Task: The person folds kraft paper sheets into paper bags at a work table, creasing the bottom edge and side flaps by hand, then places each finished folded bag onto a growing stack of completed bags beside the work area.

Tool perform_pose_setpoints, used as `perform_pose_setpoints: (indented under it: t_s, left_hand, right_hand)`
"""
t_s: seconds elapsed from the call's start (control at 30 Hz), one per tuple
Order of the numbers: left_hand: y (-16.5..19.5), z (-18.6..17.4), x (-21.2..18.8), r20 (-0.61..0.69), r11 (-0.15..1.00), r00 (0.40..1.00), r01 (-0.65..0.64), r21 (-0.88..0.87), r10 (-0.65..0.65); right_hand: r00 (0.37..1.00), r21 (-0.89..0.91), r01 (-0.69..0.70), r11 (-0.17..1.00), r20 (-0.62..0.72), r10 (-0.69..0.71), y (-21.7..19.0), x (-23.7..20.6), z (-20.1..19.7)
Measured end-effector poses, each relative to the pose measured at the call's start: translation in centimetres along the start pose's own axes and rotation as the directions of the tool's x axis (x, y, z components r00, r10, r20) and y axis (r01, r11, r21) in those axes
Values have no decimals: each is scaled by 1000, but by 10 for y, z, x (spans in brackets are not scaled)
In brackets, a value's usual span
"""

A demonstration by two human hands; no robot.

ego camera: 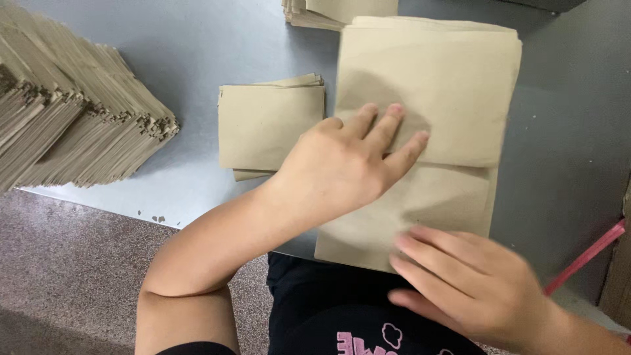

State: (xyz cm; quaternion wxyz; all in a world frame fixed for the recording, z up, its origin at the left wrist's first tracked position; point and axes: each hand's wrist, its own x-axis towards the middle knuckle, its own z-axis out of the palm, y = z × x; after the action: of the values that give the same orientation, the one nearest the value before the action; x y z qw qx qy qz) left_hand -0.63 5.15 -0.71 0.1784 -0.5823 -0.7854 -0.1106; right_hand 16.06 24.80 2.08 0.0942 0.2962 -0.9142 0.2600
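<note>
A stack of tan paper sheets (453, 79) lies on the grey table (197, 46), with the top sheet's near part folded or overlapping at a crease. My left hand (342, 164) rests flat on it, fingers spread and pressing near the crease. My right hand (460, 283) hovers over the sheet's near edge (368, 243), fingers extended and blurred, holding nothing.
A small pile of folded tan pieces (263, 125) sits just left of the sheets. A big fanned stack of folded paper (66, 112) fills the far left. More paper (328, 12) lies at the top edge. A pink strip (588, 253) leans at the right. Speckled floor lies below.
</note>
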Motion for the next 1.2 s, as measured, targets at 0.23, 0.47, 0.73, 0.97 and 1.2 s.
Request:
perform_pose_setpoints:
  t_s: [0.23, 0.47, 0.73, 0.97, 1.2]
  left_hand:
    - [-21, -27, -41, 32, 993, 999, -6, 115, 2]
    - [-41, -16, -131, 271, 900, 863, 379, 214, -427]
    - [10, -41, -95, 65, 814, 968, 240, -528, -243]
    - [35, -44, -49, 81, 847, 996, 64, -528, -24]
    - [44, -53, -41, 85, 941, 996, -5, -338, 35]
  right_hand:
    - [979, 91, -147, 985, 153, 132, 5, 18, -5]
    - [973, 195, -147, 970, 203, 107, 15, 16, -2]
    - [992, -126, -18, 992, 125, 34, -2, 17, -5]
    - [965, -102, -160, 982, 193, 178, 11, 2, -19]
    - [973, -120, -112, 986, 187, 133, 14, -3, -18]
